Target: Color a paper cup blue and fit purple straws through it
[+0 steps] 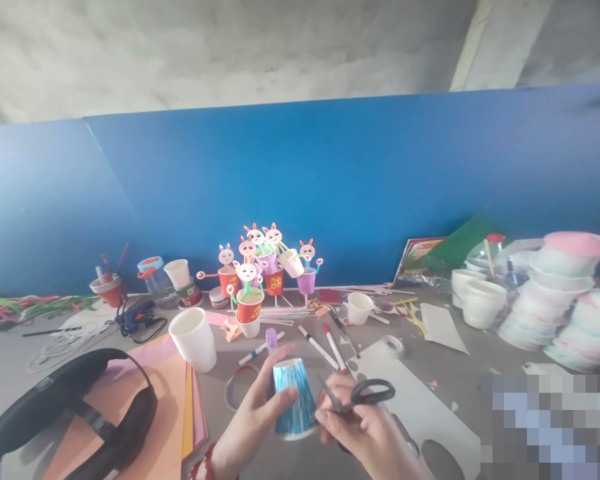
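A paper cup (300, 415) streaked with blue paint is upside down, its narrow end up, at the lower middle of the view. My left hand (247, 427) is closed around its left side, thumb across the front. On the cup's right, my right hand (363, 433) grips a pair of scissors (373, 391) with black handles; the blades point towards the cup. The right fingertips are close to the cup's lower right side, and I cannot tell whether they touch it. Behind the cup lie markers (319, 348) and a small purple piece (271, 339).
Rabbit-faced cup figures (250, 300) stand at the back. Left are a white cup (193, 339), coloured paper (165, 400), black headphones (75, 400) and a glue gun (137, 319). Right are a tape roll (393, 347), cut white paper (415, 393) and stacked cups (535, 313).
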